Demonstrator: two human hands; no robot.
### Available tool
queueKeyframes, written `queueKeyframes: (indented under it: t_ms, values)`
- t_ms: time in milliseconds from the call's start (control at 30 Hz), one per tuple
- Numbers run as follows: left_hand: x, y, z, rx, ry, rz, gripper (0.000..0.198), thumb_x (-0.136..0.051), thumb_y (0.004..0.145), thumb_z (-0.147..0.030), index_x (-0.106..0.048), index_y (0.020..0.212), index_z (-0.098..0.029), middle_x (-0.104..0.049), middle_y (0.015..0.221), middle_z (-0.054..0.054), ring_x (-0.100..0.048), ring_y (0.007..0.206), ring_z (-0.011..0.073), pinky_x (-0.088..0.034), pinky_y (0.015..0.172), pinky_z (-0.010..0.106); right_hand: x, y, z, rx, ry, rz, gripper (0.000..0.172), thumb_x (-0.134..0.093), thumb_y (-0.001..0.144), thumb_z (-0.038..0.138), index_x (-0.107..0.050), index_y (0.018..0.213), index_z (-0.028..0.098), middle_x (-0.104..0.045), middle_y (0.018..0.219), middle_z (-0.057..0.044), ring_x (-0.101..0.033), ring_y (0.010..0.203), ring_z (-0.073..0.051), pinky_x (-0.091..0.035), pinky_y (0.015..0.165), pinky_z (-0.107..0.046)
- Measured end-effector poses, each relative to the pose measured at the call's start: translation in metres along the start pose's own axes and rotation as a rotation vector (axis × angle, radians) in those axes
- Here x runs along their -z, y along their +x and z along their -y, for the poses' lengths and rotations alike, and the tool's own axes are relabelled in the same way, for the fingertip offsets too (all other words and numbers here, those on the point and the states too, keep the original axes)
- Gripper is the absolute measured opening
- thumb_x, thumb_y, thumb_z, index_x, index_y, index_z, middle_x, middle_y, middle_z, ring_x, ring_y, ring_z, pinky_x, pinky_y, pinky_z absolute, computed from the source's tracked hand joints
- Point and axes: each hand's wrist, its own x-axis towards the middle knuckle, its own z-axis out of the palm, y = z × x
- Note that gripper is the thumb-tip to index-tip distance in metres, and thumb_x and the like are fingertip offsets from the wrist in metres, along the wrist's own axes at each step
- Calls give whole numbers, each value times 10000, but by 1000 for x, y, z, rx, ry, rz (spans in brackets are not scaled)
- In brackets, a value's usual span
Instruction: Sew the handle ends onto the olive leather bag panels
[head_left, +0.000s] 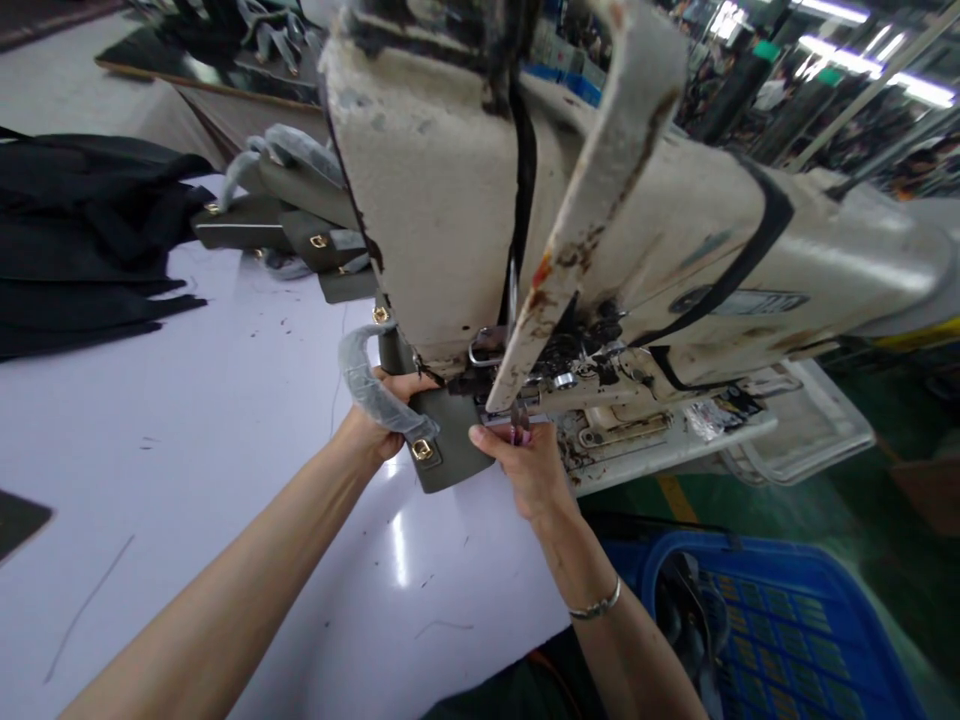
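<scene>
An olive-grey bag panel (454,440) lies under the head of a sewing machine (435,190). Its curved handle (367,375) is wrapped in clear plastic and joined by gold-coloured metal fittings. My left hand (382,425) is closed on the panel's left side, beneath the handle, with its fingers partly hidden. At the panel's right edge, my right hand (529,460) pinches it with the thumb on top. Small scissors with pinkish handles (519,425) show within the right hand's grip. The machine head covers the panel's far part and the needle area.
Several similar panels with wrapped handles (300,215) are piled behind the machine's left side. Black pieces (82,240) lie at the far left of the white table (247,480). A blue basket (817,600) holding dark pieces stands low at right. A rusty metal bar (577,220) slants before the machine.
</scene>
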Motion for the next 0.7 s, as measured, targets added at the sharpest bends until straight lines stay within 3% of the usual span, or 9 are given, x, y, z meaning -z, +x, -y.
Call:
queueKeyframes:
  t_ms: [133,300,500,700]
  values:
    - [9,14,0,11,12,77,340,-810,465,-102,-749,799,-99,-762,702,106,-735,622,272,-664,636,394,-9,5,-8,75,51,-55,320,-843,637,318,-589,502,179,-417,540,56,-349,581,-97,-335,584,-267]
    - [16,30,1,-25,-25,68,262,-809,608,-141,-743,859,-107,-782,823,125,-774,917,353,-666,788,447,-19,9,-5,85,83,-126,269,-848,625,288,-624,528,175,-491,561,47,-404,589,-105,-383,591,-264]
    - [14,41,-6,-54,-49,59,206,-786,700,-184,-737,887,-113,-792,860,144,-765,918,325,-663,766,407,-29,14,-6,105,151,-189,206,-868,627,288,-701,621,167,-629,657,17,-526,638,-131,-463,628,-267]
    - [13,53,-10,-1,-25,19,186,-637,730,-66,-700,899,-108,-782,847,159,-737,985,337,-636,850,442,-41,3,-13,40,203,-255,310,-904,612,338,-646,565,170,-584,578,25,-515,587,-132,-458,562,-264]
